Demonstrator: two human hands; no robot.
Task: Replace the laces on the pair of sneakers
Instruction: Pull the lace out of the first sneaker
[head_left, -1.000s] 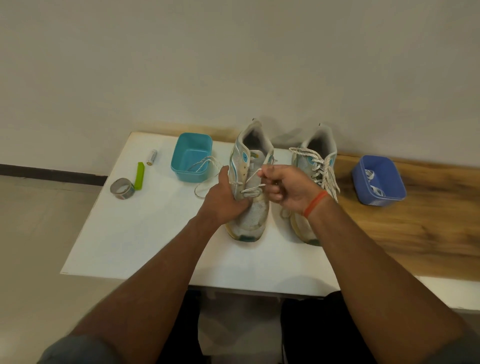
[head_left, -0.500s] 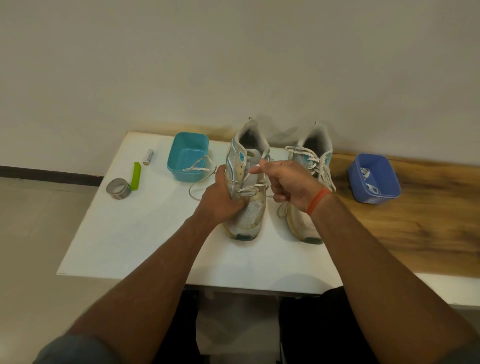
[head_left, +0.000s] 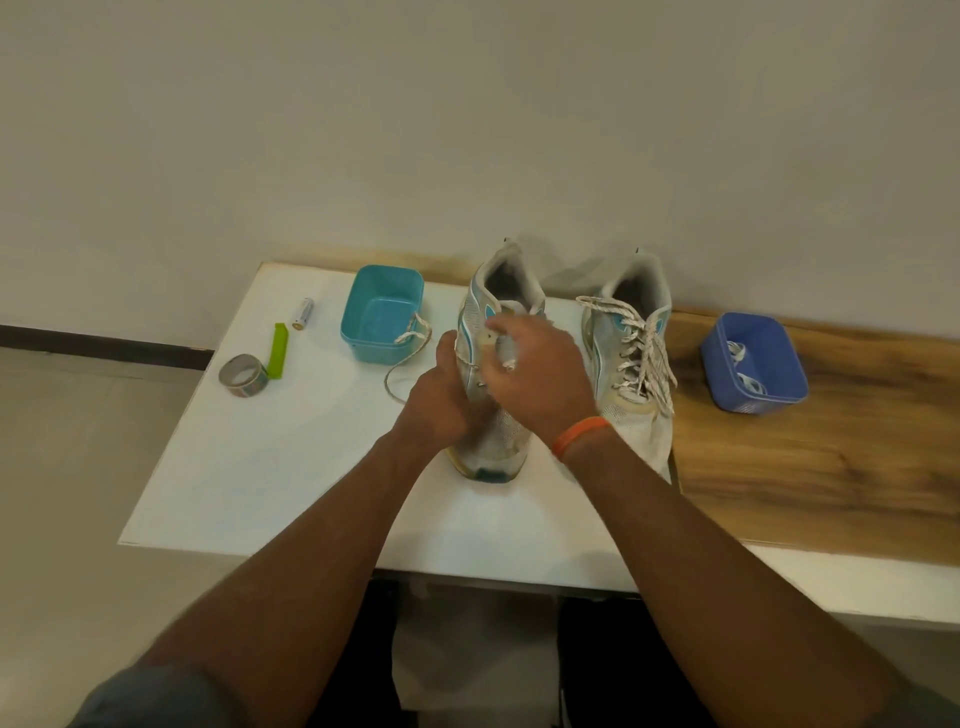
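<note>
Head view, unlacing of the first shoe. The left sneaker (head_left: 496, 374) stands on the white worktop (head_left: 291, 467) just right of the teal tub (head_left: 382, 312), and every other place is given from that tub. Change since half a second ago: the right hand (head_left: 540, 379), then drawn back and pinching a strand of the old lace (head_left: 410, 348) pulled taut across the eyelets, now reaches forward over the shoe's tongue with its fingers (head_left: 501, 332) spread and loosely bent — whether they pinch any lace cannot be told, since the fingertips are blurred. The left hand (head_left: 441, 400) grips the sneaker's tub-side flank, as it did before, thumb up along the eyelet row. The freed lace trails from the shoe to the tub's near right corner and loops down onto the worktop. This suggests one crossing has been pulled out and the hand is going for the next — the old lace is partly out, no new lace started. The sneaker's long axis runs from the wall toward the person: heel and open collar at the wall end, toe at the near end. The right sneaker (head_left: 631, 358), farther right of the tub, lies parallel and is fully laced. The blue tub (head_left: 753, 364), farthest right, holds white laces.
</note>
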